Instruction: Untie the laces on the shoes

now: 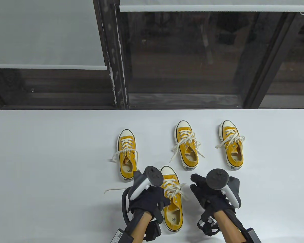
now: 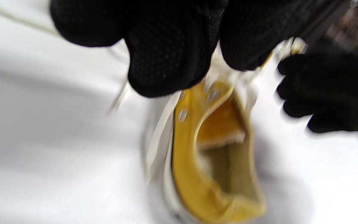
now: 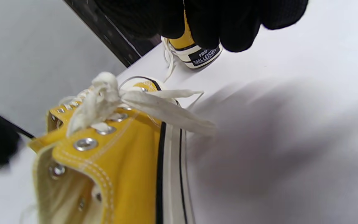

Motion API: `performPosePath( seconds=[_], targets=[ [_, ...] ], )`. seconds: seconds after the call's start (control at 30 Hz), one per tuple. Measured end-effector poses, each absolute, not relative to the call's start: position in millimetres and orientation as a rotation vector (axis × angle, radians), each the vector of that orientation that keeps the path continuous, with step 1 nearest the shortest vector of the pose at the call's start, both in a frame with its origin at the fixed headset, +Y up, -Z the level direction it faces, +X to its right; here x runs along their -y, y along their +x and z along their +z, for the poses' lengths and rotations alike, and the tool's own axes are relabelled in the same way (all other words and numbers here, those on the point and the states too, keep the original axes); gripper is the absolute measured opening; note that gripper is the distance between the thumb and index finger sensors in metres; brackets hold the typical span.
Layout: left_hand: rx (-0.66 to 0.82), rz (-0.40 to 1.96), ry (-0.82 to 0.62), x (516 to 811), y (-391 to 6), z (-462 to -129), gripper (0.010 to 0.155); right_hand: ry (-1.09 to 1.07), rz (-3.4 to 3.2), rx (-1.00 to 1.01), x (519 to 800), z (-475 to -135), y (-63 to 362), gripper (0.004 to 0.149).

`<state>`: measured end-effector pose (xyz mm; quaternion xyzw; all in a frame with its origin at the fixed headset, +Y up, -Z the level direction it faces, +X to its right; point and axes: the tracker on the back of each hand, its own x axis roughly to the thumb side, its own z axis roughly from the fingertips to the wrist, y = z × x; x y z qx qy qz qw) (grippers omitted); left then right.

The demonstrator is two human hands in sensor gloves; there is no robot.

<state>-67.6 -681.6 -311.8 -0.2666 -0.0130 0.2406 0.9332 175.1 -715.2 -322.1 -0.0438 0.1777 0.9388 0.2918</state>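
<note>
The nearest shoe [image 1: 171, 200] lies on the white tabletop [image 1: 53, 152] between the hands, three more yellow shoes [image 1: 186, 144] beyond it; the left hand [image 1: 148, 200] rests against its left side, though whether that grip pinches the lace [image 1: 114, 189] trailing left is hidden under the tracker. The right hand [image 1: 205, 195] hovers just right of it, fingers relaxed, holding nothing. To finish well, steady the shoe and draw each loose end outward; the blurred left wrist view leaves the knot's state unclear.
</note>
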Motion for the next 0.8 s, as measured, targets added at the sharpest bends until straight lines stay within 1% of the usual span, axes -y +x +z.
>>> performPosePath(
  seconds=[0.03,0.07,0.1,0.17,0.2,0.27,0.37,0.47,0.5,0.53,0.57,0.6,0.7,0.8],
  targets=[
    [0.006,0.546,-0.485,681.5,-71.8,-310.9,0.055,-0.111,2.54,-0.503,714.5,-324.8,171.0,0.052],
    [-0.002,0.596,-0.483,685.5,-73.7,-311.6,0.058,-0.114,2.562,-0.541,714.8,-327.9,166.4,0.052],
    [0.01,0.612,-0.514,689.1,-73.8,-312.4,0.062,-0.118,2.565,-0.554,715.1,-328.9,164.9,0.052],
    [0.037,0.684,-0.645,708.8,-70.4,-317.5,0.064,-0.143,2.594,-0.584,719.2,-337.1,156.2,0.052],
    [0.037,0.707,-0.686,714.7,-68.6,-318.9,0.066,-0.16,2.608,-0.6,720.8,-339.3,154.0,0.052],
    [0.039,0.707,-0.784,728.9,-63.4,-322.5,0.068,-0.164,2.647,-0.636,726.7,-345.6,148.3,0.054],
    [0.036,0.629,-0.804,735.9,-55.2,-323.6,0.069,-0.178,2.602,-0.701,738.1,-350.2,142.4,0.058],
    [0.065,0.628,-0.852,739.5,-48.3,-324.3,0.068,-0.172,2.526,-0.796,751.3,-350.7,139.1,0.06],
    [0.065,0.628,-0.855,739.8,-47.5,-324.2,0.067,-0.168,2.522,-0.798,752.3,-350.6,139.3,0.06],
    [0.065,0.619,-0.851,739.7,-47.2,-324.2,0.066,-0.176,2.533,-0.758,752.0,-349.9,140.7,0.056],
    [0.067,0.618,-0.852,739.8,-46.9,-324.2,0.066,-0.184,2.564,-0.7,752.0,-349.3,142.3,0.048],
    [0.069,0.62,-0.855,740.1,-46.6,-324.1,0.065,-0.185,2.586,-0.686,752.0,-349.2,143.6,0.041],
    [0.071,0.622,-0.868,740.9,-45.9,-323.9,0.065,-0.141,2.524,-0.702,750.3,-348.2,148.2,0.038],
    [0.065,0.625,-0.875,742.4,-47.2,-323.9,0.064,-0.109,2.327,-0.67,737.0,-346.9,154.0,0.036]
  ],
)
